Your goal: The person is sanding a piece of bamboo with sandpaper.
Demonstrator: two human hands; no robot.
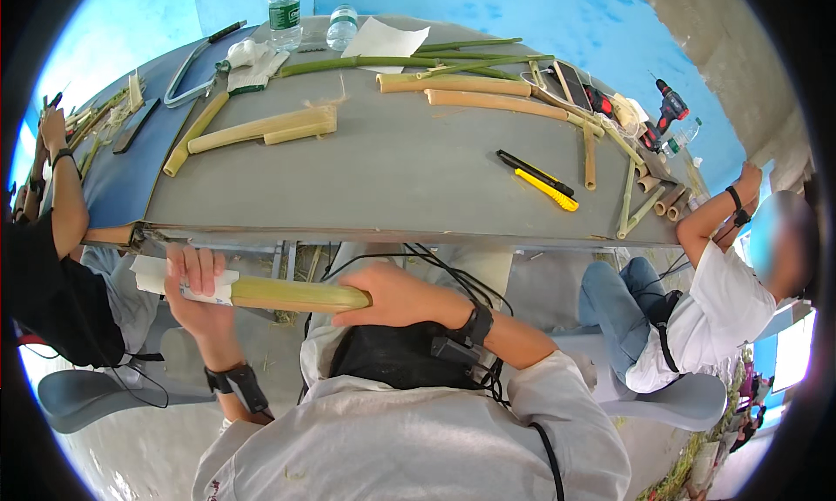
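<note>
A pale green bamboo piece (292, 294) lies level in front of my lap, just off the table's near edge. My right hand (396, 294) is closed round its right end. At the other end, my left hand (200, 283) has its fingers wrapped over a white sheet (225, 287) with faint printing, which is folded round the bamboo. The sheet's underside is hidden, and so is the bamboo's left end.
On the grey table (392, 179) lie a yellow utility knife (547, 190) and a black one (533, 172), split bamboo (261, 134), bamboo tubes and a hacksaw (187, 74). Cables (435, 262) hang by my lap. People sit at left and right.
</note>
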